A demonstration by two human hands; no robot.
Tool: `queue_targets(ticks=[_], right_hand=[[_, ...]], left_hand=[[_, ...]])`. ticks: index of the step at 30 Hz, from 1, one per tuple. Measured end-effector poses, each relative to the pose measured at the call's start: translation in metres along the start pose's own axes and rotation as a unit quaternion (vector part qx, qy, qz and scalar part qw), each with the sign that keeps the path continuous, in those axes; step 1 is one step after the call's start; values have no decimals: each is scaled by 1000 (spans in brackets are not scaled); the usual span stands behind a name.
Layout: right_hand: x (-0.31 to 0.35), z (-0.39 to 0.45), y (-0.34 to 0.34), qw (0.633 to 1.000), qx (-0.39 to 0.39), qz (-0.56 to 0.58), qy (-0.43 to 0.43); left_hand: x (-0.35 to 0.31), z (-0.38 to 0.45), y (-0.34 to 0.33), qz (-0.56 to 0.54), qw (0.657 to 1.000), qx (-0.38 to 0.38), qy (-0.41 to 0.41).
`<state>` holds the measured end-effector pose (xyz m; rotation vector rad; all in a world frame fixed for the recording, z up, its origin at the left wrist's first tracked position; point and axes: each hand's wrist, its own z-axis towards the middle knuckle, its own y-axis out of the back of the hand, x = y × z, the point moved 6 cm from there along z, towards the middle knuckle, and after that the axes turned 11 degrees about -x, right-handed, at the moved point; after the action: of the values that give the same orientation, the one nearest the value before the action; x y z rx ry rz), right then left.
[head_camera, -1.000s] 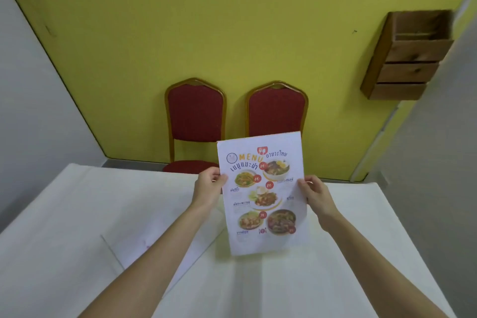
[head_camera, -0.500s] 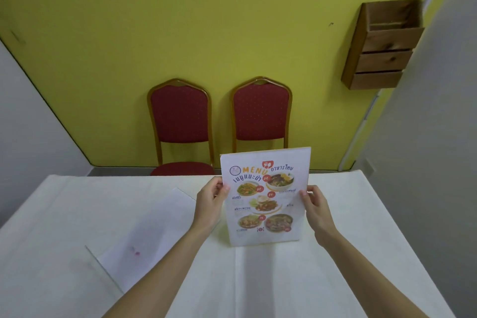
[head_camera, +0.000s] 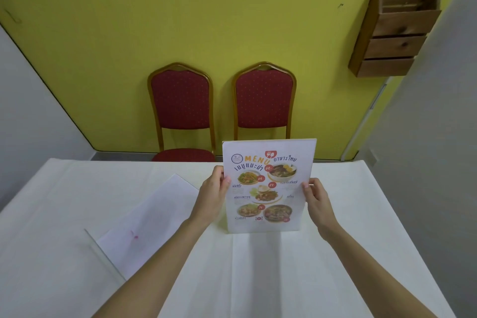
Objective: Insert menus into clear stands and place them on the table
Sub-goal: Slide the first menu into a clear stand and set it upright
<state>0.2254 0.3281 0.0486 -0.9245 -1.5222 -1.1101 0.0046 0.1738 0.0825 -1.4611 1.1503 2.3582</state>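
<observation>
A printed menu point(head_camera: 268, 186) with food photos is upright at the far middle of the white-clothed table point(head_camera: 258, 279), facing me, its lower edge down at the cloth. A thin clear rim shows along its top, so it seems to sit inside a clear stand. My left hand point(head_camera: 213, 196) grips its left edge and my right hand point(head_camera: 317, 201) grips its right edge. To the left, a second sheet point(head_camera: 144, 222) lies flat and face down on the table, apparently in or on a clear stand whose edge shows at its near corner.
Two red chairs point(head_camera: 182, 100) point(head_camera: 264, 99) stand against the yellow wall beyond the table's far edge. A wooden wall box point(head_camera: 395, 31) hangs at the upper right. Grey walls close in on both sides.
The menu has gone from being held up in the air to standing lower and farther out on the table. Both hands keep their hold on its sides.
</observation>
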Motion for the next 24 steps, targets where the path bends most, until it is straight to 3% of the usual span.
queue_targets(ticks=[5,9,14,17,24], right_hand=[[-10,-6,4,996,-15,-91,16],[-39,-21,7,964,-21,-264,22],[-70,-65,2,927,-36,-372,-21],[-75,-98,-24,910,-6,-413,-25],[-53,-161,-133,861,77,-498,64]], left_hand=[[11,-8,2,46,997,54,-5],[42,-25,13,131,987,93,-9],[86,-57,30,230,960,156,-40],[104,-69,47,299,932,192,-76],[135,-74,106,393,880,217,-153]])
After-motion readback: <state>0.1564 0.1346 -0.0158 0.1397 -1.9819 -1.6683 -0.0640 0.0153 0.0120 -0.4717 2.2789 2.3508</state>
